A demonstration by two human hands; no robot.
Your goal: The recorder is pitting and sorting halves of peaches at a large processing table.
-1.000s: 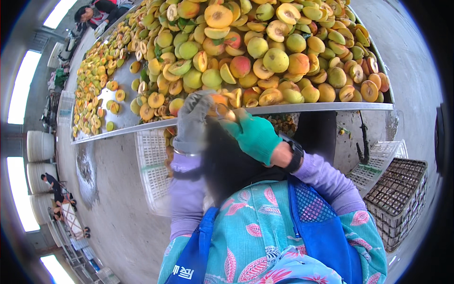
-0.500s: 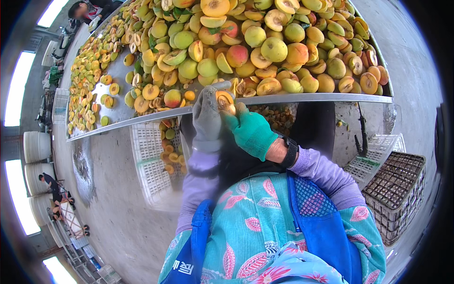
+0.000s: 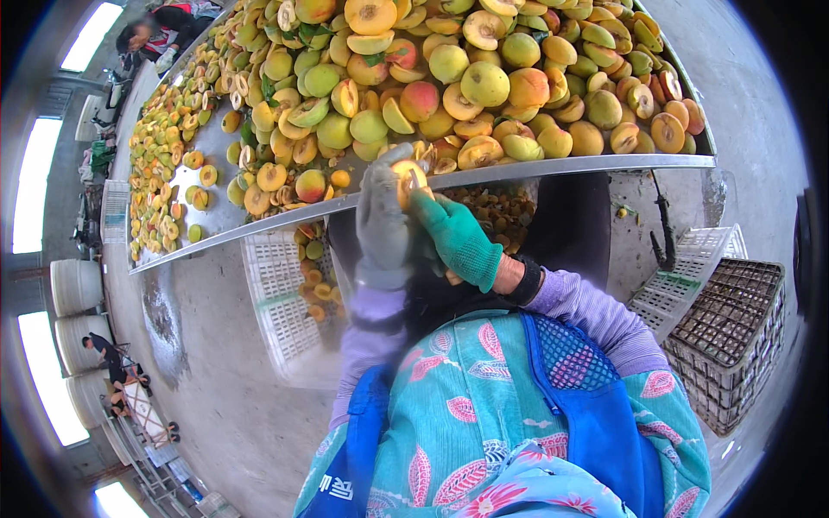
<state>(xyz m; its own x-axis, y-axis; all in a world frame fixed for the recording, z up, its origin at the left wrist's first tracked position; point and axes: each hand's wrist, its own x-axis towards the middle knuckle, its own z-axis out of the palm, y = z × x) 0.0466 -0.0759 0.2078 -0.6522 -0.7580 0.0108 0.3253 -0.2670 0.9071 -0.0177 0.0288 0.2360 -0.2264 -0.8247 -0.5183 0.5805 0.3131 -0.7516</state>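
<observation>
My left hand (image 3: 384, 216), in a grey glove, grips a peach half (image 3: 409, 184) with its orange flesh showing, just in front of the table's metal edge. My right hand (image 3: 462, 240), in a green knitted glove, is closed, with its thumb against the near side of that peach half. Whatever lies inside the right fingers is hidden. A small orange piece (image 3: 453, 277) shows just below the right hand. Beyond both hands, a big heap of whole and halved peaches (image 3: 484, 84) covers much of the table (image 3: 574, 165).
Below the table, a white plastic crate (image 3: 281, 302) stands at left with fruit beside it. More cut fruit (image 3: 492, 211) lies under the table edge. At right are a white crate (image 3: 691, 276) and a dirty brown crate (image 3: 730, 319). Another person (image 3: 168, 34) is at the far left.
Both hands have come slightly down and toward me, with the peach half still in the left. A small orange piece now shows below the right hand. The view has shifted slightly.
</observation>
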